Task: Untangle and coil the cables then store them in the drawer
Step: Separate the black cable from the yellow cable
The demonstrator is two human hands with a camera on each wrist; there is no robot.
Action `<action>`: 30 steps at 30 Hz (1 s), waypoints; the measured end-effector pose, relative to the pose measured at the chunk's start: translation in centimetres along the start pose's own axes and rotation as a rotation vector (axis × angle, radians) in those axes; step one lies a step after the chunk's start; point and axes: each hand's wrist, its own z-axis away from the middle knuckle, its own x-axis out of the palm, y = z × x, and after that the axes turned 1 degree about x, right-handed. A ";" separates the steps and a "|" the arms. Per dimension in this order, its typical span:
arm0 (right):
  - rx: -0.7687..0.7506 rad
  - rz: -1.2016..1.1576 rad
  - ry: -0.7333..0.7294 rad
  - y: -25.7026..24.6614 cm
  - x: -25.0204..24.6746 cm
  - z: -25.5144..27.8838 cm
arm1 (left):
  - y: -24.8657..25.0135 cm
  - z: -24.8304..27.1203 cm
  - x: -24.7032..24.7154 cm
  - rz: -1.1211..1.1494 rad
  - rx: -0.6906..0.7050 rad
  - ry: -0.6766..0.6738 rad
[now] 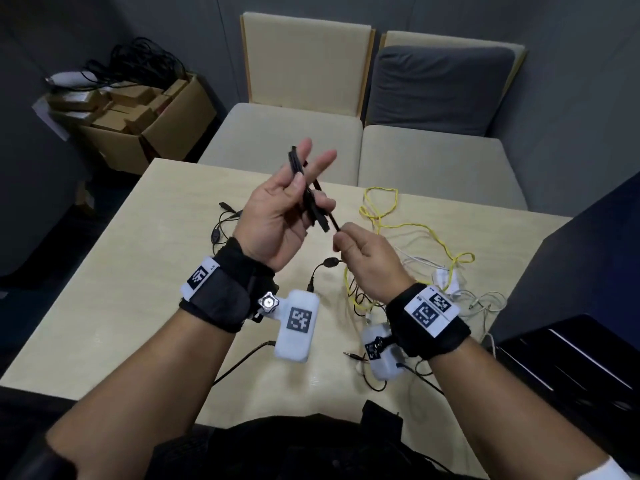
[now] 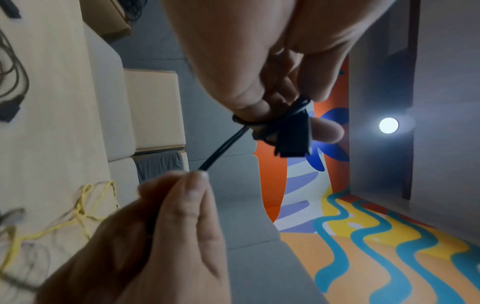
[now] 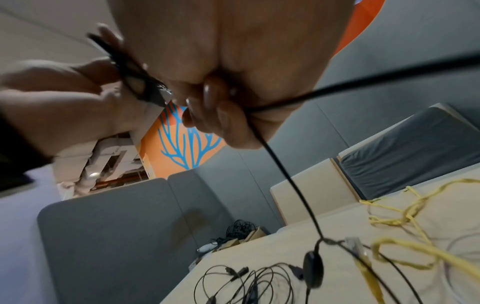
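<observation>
here, mid frame in the head view, left hand (image 1: 277,216) is raised above the surface (image 1: 104,289), gripping a folded black cable bundle (image 1: 308,192) with thumb and fingers. right hand (image 1: 367,258) just below right pinches the cable's free end, fingers curled. yellow cable (image 1: 429,233) and white cables (image 1: 485,303) lie tangled on the surface at right.
</observation>
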 end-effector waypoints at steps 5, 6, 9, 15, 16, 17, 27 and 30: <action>0.003 0.112 -0.120 0.6 1.3 1.2 | -0.3 -0.3 -0.7 -0.136 0.074 0.095; 0.004 0.124 -0.141 0.6 1.5 1.4 | -0.4 -0.3 -0.8 -0.163 0.093 0.114; -0.020 0.169 -0.207 0.6 1.9 2.2 | -0.2 -0.8 -1.2 -0.301 0.169 0.179; -0.112 0.147 -0.192 -0.9 1.0 2.9 | -0.4 -0.9 -2.5 -0.694 0.175 0.209; -0.132 0.128 -0.154 -1.2 0.4 2.7 | -0.7 -0.7 -2.6 -0.761 0.149 0.191; -0.154 0.127 -0.104 -1.6 -0.1 2.4 | -0.9 -0.5 -2.7 -0.816 0.121 0.167; -0.270 0.261 0.128 -2.9 -4.0 -1.0 | -1.2 1.1 -2.0 -0.920 -0.196 -0.146; -0.233 0.242 0.144 -2.9 -4.3 -1.7 | -0.9 1.4 -1.9 -0.867 -0.226 -0.212</action>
